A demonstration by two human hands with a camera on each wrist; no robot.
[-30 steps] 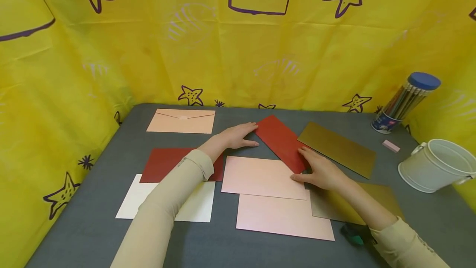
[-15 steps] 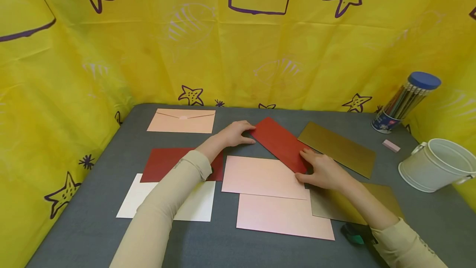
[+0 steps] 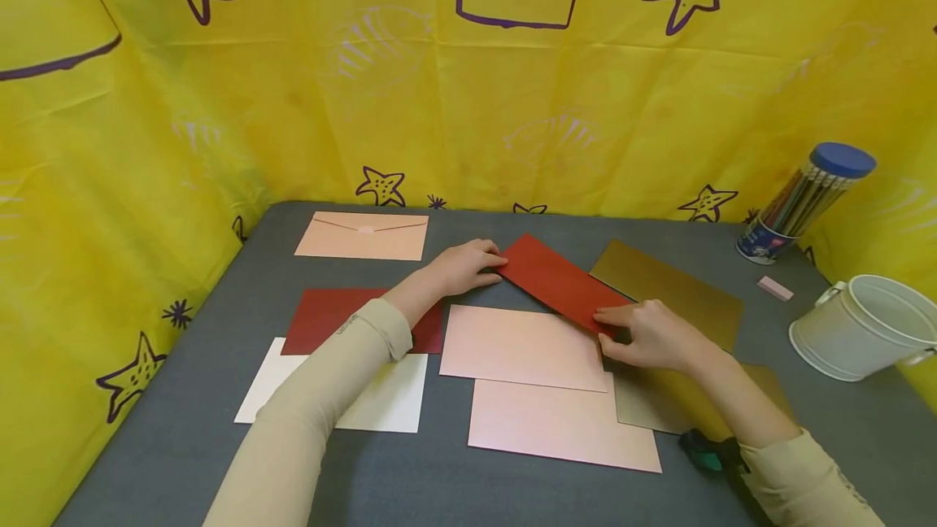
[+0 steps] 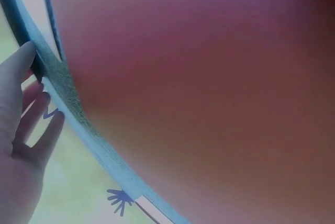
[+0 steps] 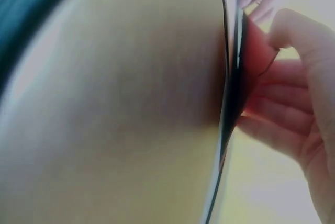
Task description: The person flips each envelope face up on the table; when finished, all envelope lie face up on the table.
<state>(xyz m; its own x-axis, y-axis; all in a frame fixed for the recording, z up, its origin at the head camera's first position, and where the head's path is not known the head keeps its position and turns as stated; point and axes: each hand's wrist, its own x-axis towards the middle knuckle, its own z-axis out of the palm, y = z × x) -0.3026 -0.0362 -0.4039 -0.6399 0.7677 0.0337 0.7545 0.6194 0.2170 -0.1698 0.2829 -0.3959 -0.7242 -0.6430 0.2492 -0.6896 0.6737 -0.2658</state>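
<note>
A bright red envelope (image 3: 556, 281) lies slantwise between my two hands in the head view. My right hand (image 3: 655, 336) pinches its near right corner, the thumb on the near side; the right wrist view shows the red envelope (image 5: 258, 51) bent up between thumb and fingers. The fingertips of my left hand (image 3: 457, 268) touch its left corner, thumb held apart. Below it are two pale pink envelopes (image 3: 523, 344), overlapping each other. A gold envelope (image 3: 669, 287) lies behind my right hand, and a second gold envelope (image 3: 647, 405) is partly hidden under my forearm.
Past my left forearm lie a dark red envelope (image 3: 311, 320), a white envelope (image 3: 384, 397) and a peach envelope (image 3: 362, 244) showing its flap. To the right stand a pencil tub (image 3: 767, 242), a pink eraser (image 3: 775, 289) and a white bucket (image 3: 842, 336). Yellow cloth (image 3: 476, 104) hangs behind the table.
The red envelope has turned flatter, its far corner shifting slightly nearer. My right hand has moved a little rightward and now pinches the corner. The left hand has hardly moved.
</note>
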